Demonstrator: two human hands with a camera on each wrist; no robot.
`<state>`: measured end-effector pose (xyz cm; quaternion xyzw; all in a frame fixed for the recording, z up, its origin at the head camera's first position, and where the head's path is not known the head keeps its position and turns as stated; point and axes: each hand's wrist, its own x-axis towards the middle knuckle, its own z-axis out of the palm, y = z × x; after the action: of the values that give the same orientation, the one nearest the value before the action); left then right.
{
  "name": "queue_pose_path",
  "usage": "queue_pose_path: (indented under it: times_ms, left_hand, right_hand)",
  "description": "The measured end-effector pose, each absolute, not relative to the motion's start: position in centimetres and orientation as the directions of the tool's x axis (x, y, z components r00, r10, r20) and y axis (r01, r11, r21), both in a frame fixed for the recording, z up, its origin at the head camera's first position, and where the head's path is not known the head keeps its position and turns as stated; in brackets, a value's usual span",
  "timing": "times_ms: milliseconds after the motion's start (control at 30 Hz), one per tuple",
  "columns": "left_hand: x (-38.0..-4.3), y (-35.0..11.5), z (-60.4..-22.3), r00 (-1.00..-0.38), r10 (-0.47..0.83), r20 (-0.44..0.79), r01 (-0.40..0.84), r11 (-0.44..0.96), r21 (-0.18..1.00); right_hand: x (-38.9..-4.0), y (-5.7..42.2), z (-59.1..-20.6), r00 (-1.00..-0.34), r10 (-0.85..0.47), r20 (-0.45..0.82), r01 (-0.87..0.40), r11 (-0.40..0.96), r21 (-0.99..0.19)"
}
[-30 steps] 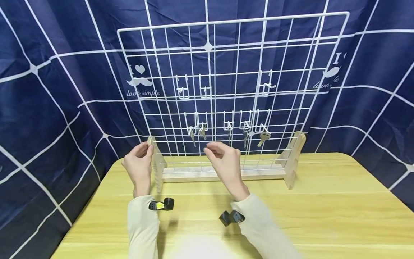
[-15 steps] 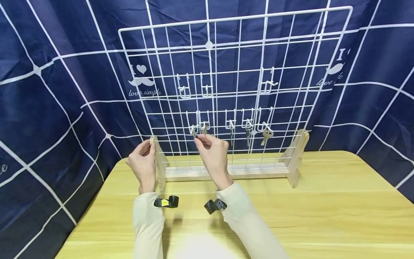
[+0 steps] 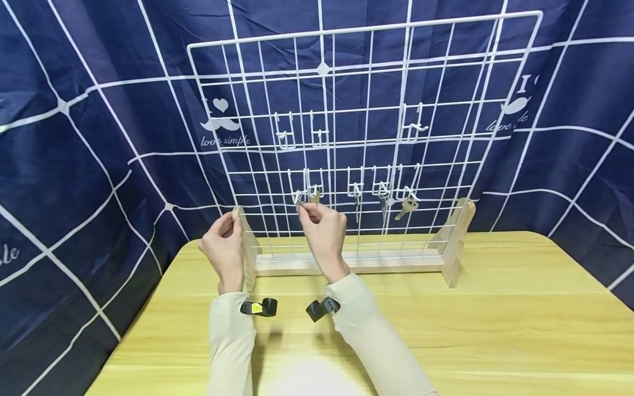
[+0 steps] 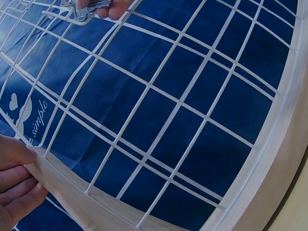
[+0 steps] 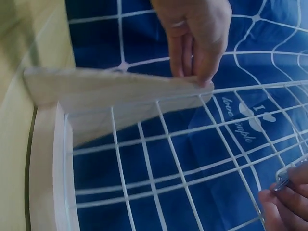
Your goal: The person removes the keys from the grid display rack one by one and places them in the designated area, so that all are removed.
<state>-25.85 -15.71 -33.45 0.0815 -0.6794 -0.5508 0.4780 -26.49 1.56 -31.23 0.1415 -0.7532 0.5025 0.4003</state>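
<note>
A white wire grid (image 3: 371, 28) stands upright in a wooden stand, with keys hanging from its lower row of hooks. My left hand (image 3: 224, 250) pinches the rounded top of the left wooden side support (image 5: 106, 89). At the leftmost lower hook, my right hand (image 3: 324, 234) pinches a silver key (image 3: 299, 199) between thumb and forefinger; its lower part is hidden by the fingers. Right beside it hangs a brass-toned key (image 3: 315, 193), just above the knuckles. In the right wrist view, a bit of the silver key (image 5: 283, 184) shows at the right fingertips.
Farther right on the lower row hang a thin key (image 3: 357, 208), a dark key (image 3: 383, 206) and a wide-headed key (image 3: 408, 207). Bare hooks (image 3: 320, 137) sit on the row above. Beneath is a wooden table (image 3: 520, 308), with a dark blue curtain (image 3: 584, 181) behind.
My right hand has moved left and up from in front of the grid's middle to the leftmost key, and pinches it. My left hand stays on the side support.
</note>
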Motion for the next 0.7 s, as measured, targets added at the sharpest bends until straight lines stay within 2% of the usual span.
queue_pose_path:
  times_ms: [167, 500, 700]
  left_hand:
    - [-25.8, -15.6, -33.4, -0.527, -0.641, 0.558, 0.413, 0.381, 0.827]
    - [-25.4, -15.8, -33.6, -0.524, -0.637, 0.566, 0.398, 0.405, 0.823]
    - [-25.6, -15.6, -33.3, -0.499, -0.643, 0.582, 0.386, 0.436, 0.813]
  right_hand:
    - [-25.5, 2.0, -30.4, -0.677, 0.162, 0.718, -0.591, 0.461, -0.662]
    - [-23.1, 3.0, -29.0, -0.714, 0.040, 0.699, -0.642, 0.361, -0.676]
    - [-22.1, 4.4, -28.5, -0.743, -0.035, 0.668, -0.649, 0.279, -0.708]
